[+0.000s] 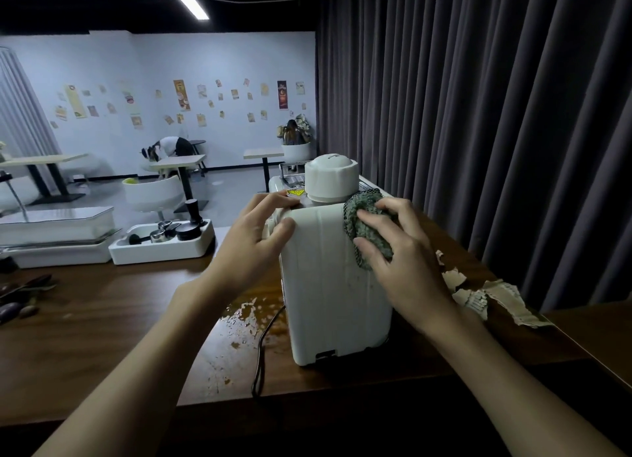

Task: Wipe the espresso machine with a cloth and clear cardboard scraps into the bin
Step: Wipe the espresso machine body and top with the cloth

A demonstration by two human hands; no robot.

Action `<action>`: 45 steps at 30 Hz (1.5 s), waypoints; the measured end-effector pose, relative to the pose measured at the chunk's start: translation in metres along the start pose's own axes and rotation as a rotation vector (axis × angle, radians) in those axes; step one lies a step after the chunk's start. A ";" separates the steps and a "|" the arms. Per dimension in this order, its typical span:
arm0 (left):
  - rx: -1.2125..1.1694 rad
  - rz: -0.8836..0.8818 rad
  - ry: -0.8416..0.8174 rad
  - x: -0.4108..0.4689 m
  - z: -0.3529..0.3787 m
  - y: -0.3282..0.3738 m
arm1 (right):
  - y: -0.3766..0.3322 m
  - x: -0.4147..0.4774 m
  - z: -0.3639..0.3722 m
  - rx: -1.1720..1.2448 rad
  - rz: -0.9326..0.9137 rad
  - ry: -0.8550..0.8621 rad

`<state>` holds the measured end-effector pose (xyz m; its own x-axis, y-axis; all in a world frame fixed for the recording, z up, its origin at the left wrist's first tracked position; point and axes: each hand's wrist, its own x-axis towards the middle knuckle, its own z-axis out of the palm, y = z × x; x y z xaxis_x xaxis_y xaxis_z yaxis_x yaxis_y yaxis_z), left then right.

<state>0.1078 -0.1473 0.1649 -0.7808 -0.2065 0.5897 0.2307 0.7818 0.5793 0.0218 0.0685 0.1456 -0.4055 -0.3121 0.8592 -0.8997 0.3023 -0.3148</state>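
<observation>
Both bare forearms reach forward. The left grip clasps the upper left corner of the white boxy plastic espresso machine; the right grip, fingers curled, presses a crumpled grey-green cloth on its upper right edge.

Overall light: dim, cool and bluish.
Source: one ceiling strip light, upper left, blown out white.
Brightest areas: pale far wall; white espresso machine nearby.
Darkest: grey curtain, lower edge of view.
Glare: faint sheen on the wet table.
Distortion: wide-angle bending at edges.
Focus: background slightly soft.
</observation>
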 end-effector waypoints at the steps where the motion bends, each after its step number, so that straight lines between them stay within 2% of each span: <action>1: 0.007 0.003 -0.005 0.000 -0.001 0.000 | 0.000 0.001 0.000 -0.012 -0.019 0.001; 5: 0.037 0.010 -0.044 0.001 -0.005 0.001 | 0.004 0.001 0.001 -0.035 -0.043 0.054; 11: 0.072 0.050 -0.091 0.003 -0.011 0.001 | -0.017 -0.013 0.031 -0.077 0.092 0.318; 18: 0.097 0.076 -0.131 0.002 -0.017 -0.002 | -0.036 -0.021 0.059 -0.188 -0.065 0.232; 25: 0.126 0.086 -0.181 0.005 -0.020 -0.005 | -0.019 -0.016 0.041 -0.134 0.230 0.481; 28: 0.082 0.078 -0.187 0.006 -0.021 -0.005 | -0.038 -0.017 0.058 -0.150 0.187 0.468; 31: 0.064 0.087 -0.176 0.005 -0.021 -0.006 | -0.058 -0.021 0.076 -0.167 0.053 0.343; 35: 0.070 0.099 -0.170 0.004 -0.020 -0.009 | -0.046 -0.022 0.069 -0.201 -0.027 0.288; 40: 0.073 0.094 -0.186 0.004 -0.018 -0.011 | -0.010 -0.021 0.041 -0.128 0.235 0.491; 45: 0.063 0.105 -0.174 0.004 -0.017 -0.011 | -0.026 -0.022 0.058 -0.137 0.293 0.508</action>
<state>0.1118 -0.1664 0.1703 -0.8444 -0.0215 0.5352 0.2834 0.8299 0.4805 0.0443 0.0156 0.1118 -0.4749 0.2607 0.8405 -0.7195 0.4349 -0.5414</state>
